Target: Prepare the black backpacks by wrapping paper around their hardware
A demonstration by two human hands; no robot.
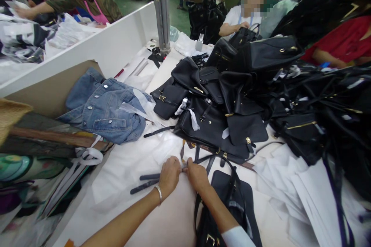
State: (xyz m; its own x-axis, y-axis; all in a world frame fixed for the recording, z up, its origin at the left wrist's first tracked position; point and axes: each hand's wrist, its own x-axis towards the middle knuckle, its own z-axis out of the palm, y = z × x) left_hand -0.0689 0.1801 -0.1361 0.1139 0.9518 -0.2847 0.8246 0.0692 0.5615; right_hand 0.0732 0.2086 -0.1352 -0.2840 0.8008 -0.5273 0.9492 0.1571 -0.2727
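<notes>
My left hand (170, 175) is closed around black straps (145, 186), whose two rounded ends stick out to its left. Close beside it, my right hand (196, 176) pinches at the same spot; a small pale bit shows between the fingertips, too small to name. A thin black strap loops from near my right hand over a black bag (246, 197), which lies flat under my right forearm with a gold buckle at its lower end. Just beyond both hands lies a black leather bag (214, 131) with gold hardware and white wrapping on its fittings.
Black bags (269, 54) are heaped at the back and right. White paper sheets (307, 193) lie at the right, a denim jacket (107, 104) at the left. A metal post (161, 11) stands beside a white partition (127, 31). Other people sit around the tables.
</notes>
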